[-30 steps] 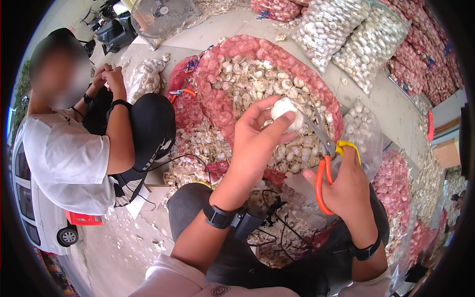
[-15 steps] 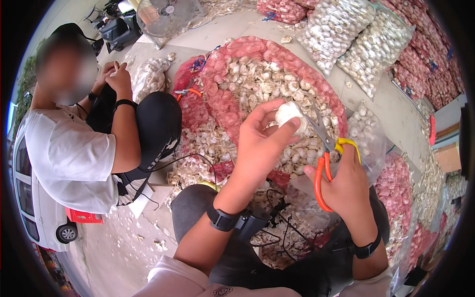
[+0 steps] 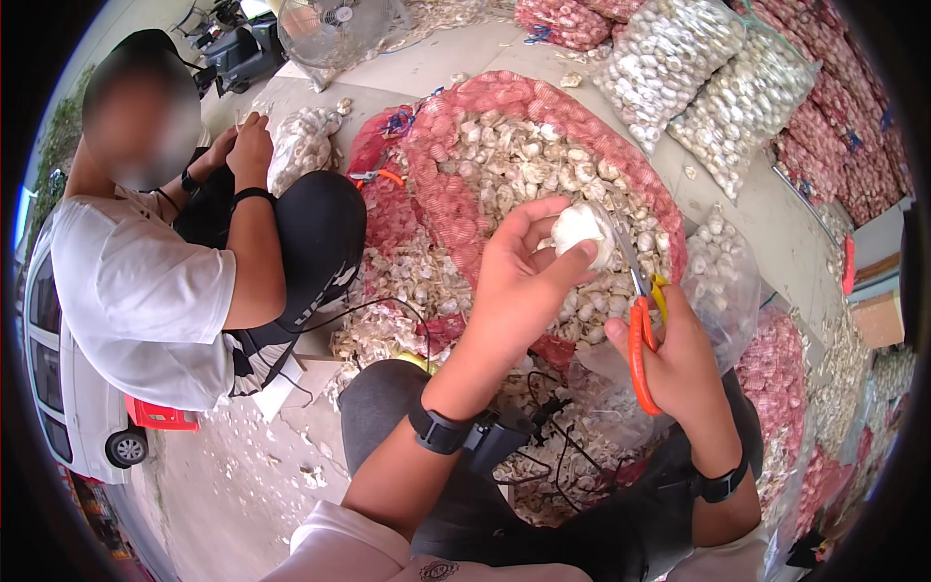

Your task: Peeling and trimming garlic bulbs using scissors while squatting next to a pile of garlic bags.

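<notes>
My left hand [image 3: 529, 272] holds a white garlic bulb [image 3: 577, 228] in its fingertips, thumb at the lower right side. In my right hand [image 3: 679, 369] is a pair of scissors [image 3: 635, 339] with orange and yellow handles. Their blades are close together, pointing up and touching or nearly touching the bulb's right edge; I cannot tell whether they grip it. Below both hands, a red mesh sack [image 3: 441, 175] with a rolled-down rim lies full of loose garlic bulbs [image 3: 533, 160].
A co-worker [image 3: 155, 281] sits at the left, hands raised. Another orange-handled tool [image 3: 378, 177] lies on the sack's left side. Clear bags of garlic [image 3: 669, 68] lie at the back right, near stacked red sacks [image 3: 844, 116]. A fan [image 3: 335, 29] stands behind. Black cables [image 3: 562, 456] hang near my knees.
The scissors' blades and handles have closed together, and the blades have come up against the bulb's right side. The whole view has shifted slightly. The co-worker's hands stay raised.
</notes>
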Demonstrator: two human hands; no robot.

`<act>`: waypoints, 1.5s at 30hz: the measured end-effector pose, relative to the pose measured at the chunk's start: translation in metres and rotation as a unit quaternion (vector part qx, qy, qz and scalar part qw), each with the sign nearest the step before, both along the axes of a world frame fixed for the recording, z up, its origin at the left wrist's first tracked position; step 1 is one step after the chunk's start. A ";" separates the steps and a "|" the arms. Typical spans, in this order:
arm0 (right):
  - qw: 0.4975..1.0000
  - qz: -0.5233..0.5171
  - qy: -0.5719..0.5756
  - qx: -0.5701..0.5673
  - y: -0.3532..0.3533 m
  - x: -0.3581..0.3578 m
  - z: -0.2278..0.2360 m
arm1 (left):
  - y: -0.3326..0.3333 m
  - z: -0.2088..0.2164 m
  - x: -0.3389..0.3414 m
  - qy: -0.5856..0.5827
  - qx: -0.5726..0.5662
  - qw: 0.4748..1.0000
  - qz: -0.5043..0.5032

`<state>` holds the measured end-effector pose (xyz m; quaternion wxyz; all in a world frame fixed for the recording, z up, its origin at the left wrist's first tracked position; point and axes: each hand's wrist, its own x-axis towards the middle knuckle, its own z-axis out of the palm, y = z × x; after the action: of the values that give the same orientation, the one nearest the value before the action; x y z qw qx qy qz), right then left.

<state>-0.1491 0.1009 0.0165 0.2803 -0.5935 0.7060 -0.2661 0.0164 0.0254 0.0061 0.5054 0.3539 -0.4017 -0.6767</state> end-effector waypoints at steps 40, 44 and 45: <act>0.910 -0.111 -0.377 -0.135 -0.024 -0.006 -0.010 | 0.012 -0.006 -0.004 -0.076 0.002 0.987 -0.141; 0.882 -0.128 -0.441 -0.104 -0.025 -0.010 -0.004 | 0.010 -0.008 -0.003 -0.054 0.012 0.986 -0.157; 0.882 -0.130 -0.441 -0.105 -0.025 -0.013 -0.004 | 0.010 -0.008 -0.003 -0.048 0.011 0.985 -0.163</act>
<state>-0.1622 0.0759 0.0121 0.4615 -0.3436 0.5483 -0.6069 0.0130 0.0353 -0.0023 0.3643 0.3213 -0.4701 -0.7370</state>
